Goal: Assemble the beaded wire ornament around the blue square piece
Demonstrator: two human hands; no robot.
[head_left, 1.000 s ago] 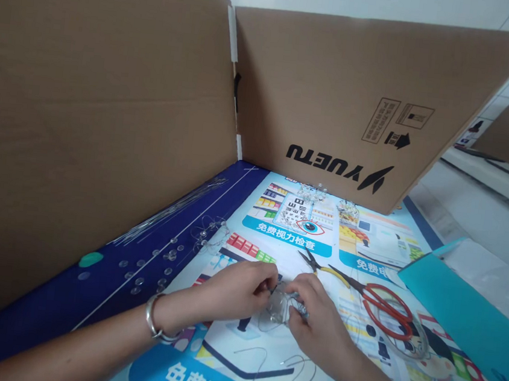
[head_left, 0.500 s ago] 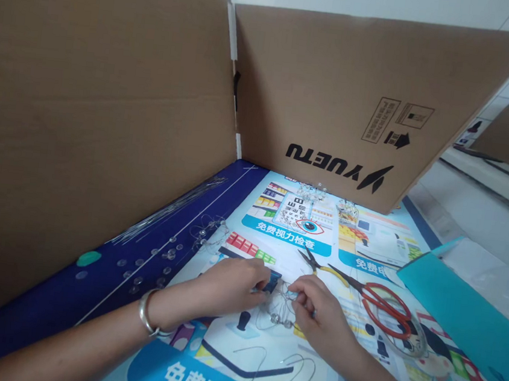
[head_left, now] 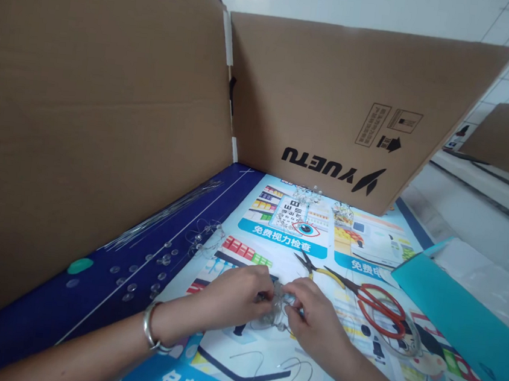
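My left hand (head_left: 241,289), with a silver bangle on its wrist, has its fingers closed on the left side of a beaded wire piece (head_left: 275,308). The piece is a small tangle of thin wire with clear round beads. Opposite it, my right hand (head_left: 321,315) pinches the right side of the same piece, the two hands close together. The fingers hide part of the wire. Just beyond lie yellow-handled pliers (head_left: 319,271), and to the right are red-handled scissors (head_left: 381,310). Bent wire pieces (head_left: 297,374) rest on the printed sheet nearer me.
Cardboard walls (head_left: 364,99) stand at the left and back. Loose clear beads (head_left: 129,288), a green disc (head_left: 80,266), straight wires (head_left: 161,214) and a wire tangle (head_left: 207,234) lie at left. A teal box (head_left: 458,327) is at right. Beaded pieces (head_left: 343,213) sit at back.
My hands have drawn closer together around the beaded wire piece, my right hand shifting left. The view has moved slightly.
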